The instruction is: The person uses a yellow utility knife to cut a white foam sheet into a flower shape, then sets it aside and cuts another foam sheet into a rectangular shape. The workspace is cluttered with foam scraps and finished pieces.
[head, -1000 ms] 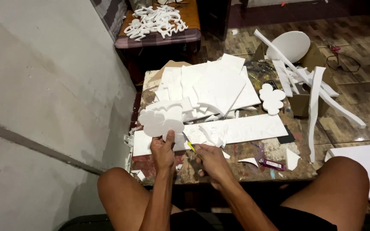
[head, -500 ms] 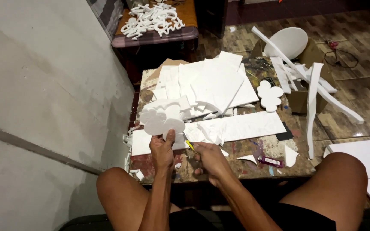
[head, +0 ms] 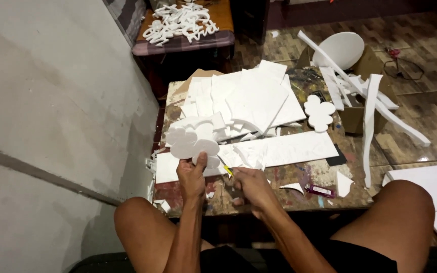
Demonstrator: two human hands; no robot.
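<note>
Fingers [head: 202, 161] of the left hand [head: 192, 177] were pinched around the lower lobe of a white, flower-shaped foam cutout [head: 190, 142], thumb pressed flat on its face, holding it just above the near left part of the paint-stained wooden table [head: 324, 174]. Just right of the cutout, the right hand [head: 251, 184] was curled closed around a yellow-handled cutter [head: 227, 170], its tip close to the cutout's edge. Beyond the cutout lay a long, flat white foam strip [head: 289, 150], and behind that a loose heap of smooth rectangular foam sheets [head: 256, 98]. Farther right of the cutout sat a second lobed foam flower [head: 319, 112]. Small foam offcuts [head: 343, 183] littered the table's front edge, leaving little bare surface around the cutout. Bent foam strips [head: 370, 121] leaned off the far right side.
</note>
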